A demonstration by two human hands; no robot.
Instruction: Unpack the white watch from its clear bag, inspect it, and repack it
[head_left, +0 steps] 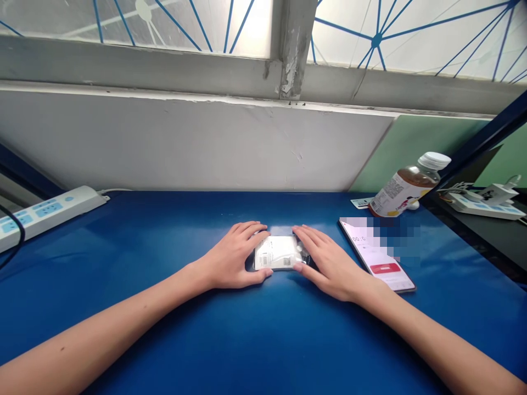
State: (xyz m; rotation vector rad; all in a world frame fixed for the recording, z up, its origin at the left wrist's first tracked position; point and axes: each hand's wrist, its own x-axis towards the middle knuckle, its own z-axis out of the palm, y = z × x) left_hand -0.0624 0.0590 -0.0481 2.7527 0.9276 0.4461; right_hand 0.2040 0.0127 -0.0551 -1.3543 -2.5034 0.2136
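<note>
A small clear plastic packet (pixel 278 253) with white contents and a printed label lies on the blue table (pixel 263 329) in the middle. My left hand (pixel 234 257) rests palm down at its left end, thumb along the near edge and fingers over the far corner. My right hand (pixel 327 260) lies at its right end in the same way, fingers stretched towards the packet. Both hands touch the packet and hold it by its ends against the table.
A phone (pixel 376 262) with a lit screen lies right of my right hand. Behind it a capped bottle (pixel 405 186) of brown drink leans. A white power strip (pixel 49 211) sits at the far left, another power strip (pixel 481 206) at the far right. A wall closes the back.
</note>
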